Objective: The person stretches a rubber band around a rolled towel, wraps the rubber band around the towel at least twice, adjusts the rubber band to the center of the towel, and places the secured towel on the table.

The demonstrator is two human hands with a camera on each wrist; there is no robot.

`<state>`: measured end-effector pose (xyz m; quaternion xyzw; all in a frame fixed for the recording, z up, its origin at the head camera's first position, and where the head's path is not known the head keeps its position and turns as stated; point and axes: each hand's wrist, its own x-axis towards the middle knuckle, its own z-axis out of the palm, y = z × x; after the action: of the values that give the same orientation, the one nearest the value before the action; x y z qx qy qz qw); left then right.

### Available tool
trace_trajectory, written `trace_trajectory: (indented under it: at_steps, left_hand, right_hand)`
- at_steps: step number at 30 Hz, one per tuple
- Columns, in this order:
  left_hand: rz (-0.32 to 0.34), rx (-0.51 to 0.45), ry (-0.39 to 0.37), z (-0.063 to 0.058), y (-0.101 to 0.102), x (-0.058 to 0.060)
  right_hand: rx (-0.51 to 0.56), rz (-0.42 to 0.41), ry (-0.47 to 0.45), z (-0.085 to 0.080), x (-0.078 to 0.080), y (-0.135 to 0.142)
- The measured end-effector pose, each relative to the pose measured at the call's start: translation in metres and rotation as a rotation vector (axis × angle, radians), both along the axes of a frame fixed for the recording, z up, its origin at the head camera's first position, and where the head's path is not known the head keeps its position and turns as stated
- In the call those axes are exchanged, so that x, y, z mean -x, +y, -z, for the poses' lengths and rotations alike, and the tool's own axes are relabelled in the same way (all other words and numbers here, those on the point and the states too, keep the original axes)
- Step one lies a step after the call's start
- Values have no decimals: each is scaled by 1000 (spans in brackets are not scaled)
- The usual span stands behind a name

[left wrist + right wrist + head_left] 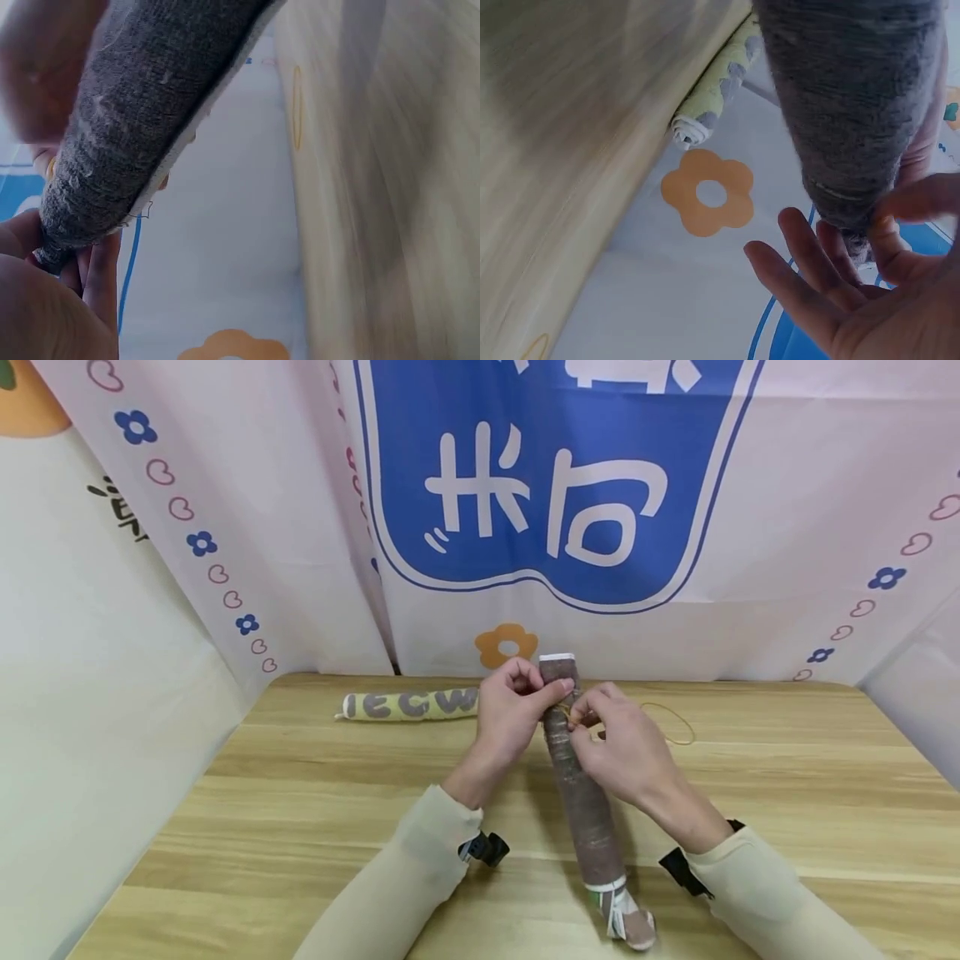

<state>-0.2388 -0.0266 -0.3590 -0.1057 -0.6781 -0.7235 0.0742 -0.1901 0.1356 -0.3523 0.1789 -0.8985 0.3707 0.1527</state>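
Observation:
A long, tight roll of brown-grey cloth (592, 818) extends from near the table's front toward its back, with white edging at the far end and a bunched white, green and brown piece at the near end. My left hand (510, 710) grips this roll near its far end, thumb on top. Just beside it, my right hand (626, 752) pinches a thin yellow rubber band (566, 713) against the roll. In the right wrist view, thumb and forefinger of the right hand (855, 300) meet at the roll's narrow end while other fingers stretch out.
A yellow-green cloth roll with grey letters (412, 705) lies at the back left, partly behind my left hand. Another yellow rubber band (681, 727) lies loose to the right on the wooden table (300, 810). A printed white curtain (787, 527) hangs right behind the table.

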Motion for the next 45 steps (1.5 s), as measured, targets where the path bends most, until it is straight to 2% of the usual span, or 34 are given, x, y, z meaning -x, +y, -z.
trace_trajectory:
  at_steps: [2, 5, 9, 11, 14, 17, 19, 21, 28, 37, 40, 45]
  left_hand:
    - [-17, 32, 28, 0, 0, -2]
    - [-17, 36, 36, 0, -1, -2]
    - [65, -67, 3, 2, -4, 3]
    - [143, -138, -34, 3, -6, 7]
    - [262, -194, -104, 5, -8, 12]
    - [303, -203, -153, 6, -11, 15]
    - [291, -197, -159, 6, -11, 17]
    - [265, -190, -158, 5, -12, 18]
    - [226, -144, -165, 3, -10, 14]
    - [158, -139, -166, 2, -3, 10]
    - [112, -127, -152, 2, 0, 8]
    - [4, -45, -85, 2, 2, 4]
  right_hand:
    - [-4, 16, -35, -1, -2, -1]
    - [-24, 32, 0, 1, -2, -3]
    - [36, 43, 44, 1, 0, -1]
    - [125, 30, -13, -1, 2, 3]
    - [267, -6, -150, -4, 5, 7]
    - [359, -51, -259, -6, 7, 9]
    - [389, -68, -283, -5, 9, 9]
    - [392, -84, -258, -3, 10, 8]
    - [238, -106, -4, 9, 10, 2]
    - [127, -96, 166, 16, 10, -2]
    - [71, -71, 184, 16, 10, -3]
    - [-18, 23, 90, 10, 5, -5]
